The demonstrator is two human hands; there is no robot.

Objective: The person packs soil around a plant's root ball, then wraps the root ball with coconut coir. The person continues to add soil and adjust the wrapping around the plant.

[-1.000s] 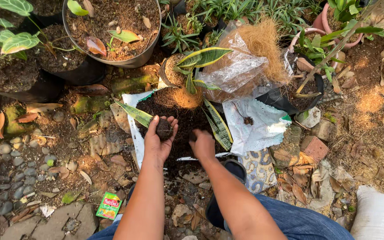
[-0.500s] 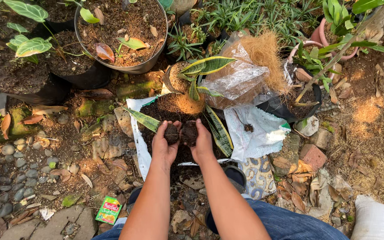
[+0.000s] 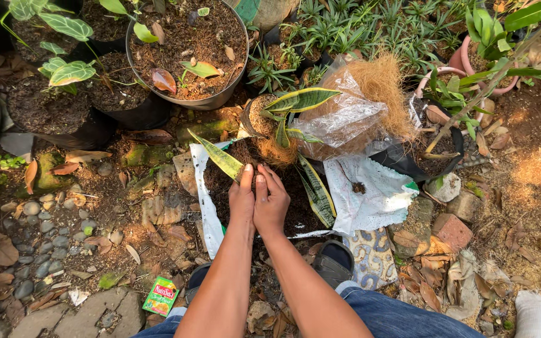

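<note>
My left hand (image 3: pixel 242 199) and my right hand (image 3: pixel 272 201) are pressed side by side, fingers pointing away from me, cupped together on a heap of dark soil (image 3: pixel 298 209). Whatever lies between the palms is hidden. The soil is spread on an opened white sack (image 3: pixel 370 194). Long striped green-and-yellow leaves (image 3: pixel 220 156) of a snake plant lie across the heap just beyond my fingertips. A small pot (image 3: pixel 259 117) with more of these leaves stands behind it.
A clear plastic bag of brown coconut fibre (image 3: pixel 361 103) lies behind the sack. A large round pot of soil (image 3: pixel 189 44) and smaller dark pots stand at the back left. Pebbles (image 3: pixel 26 250), a green packet (image 3: pixel 159 295), bricks (image 3: pixel 452 231) and dry leaves surround me.
My left hand first held a clump of soil alone. The right hand then came up beside it, and now both are pressed together, lower over the heap.
</note>
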